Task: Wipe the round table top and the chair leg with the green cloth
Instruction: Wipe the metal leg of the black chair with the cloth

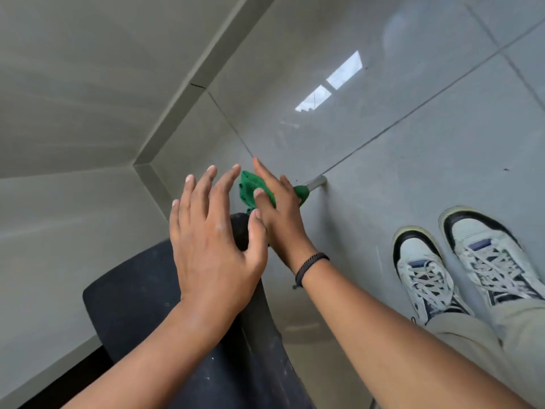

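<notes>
A green cloth [249,187] is wrapped around a shiny metal chair leg [316,183] that ends on the grey tiled floor. My right hand [277,208], with a dark bracelet at the wrist, grips the cloth against the leg; its palm hides most of the cloth and the leg's upper part. My left hand [212,231] hovers just left of it, fingers spread, holding nothing, above the black chair seat [141,296]. The round table top is not in view.
Grey walls with a skirting strip [177,113] meet in a corner at the left. My two white-and-black sneakers [460,261] stand on the floor tiles at the right. A bright window reflection lies on the floor beyond the leg.
</notes>
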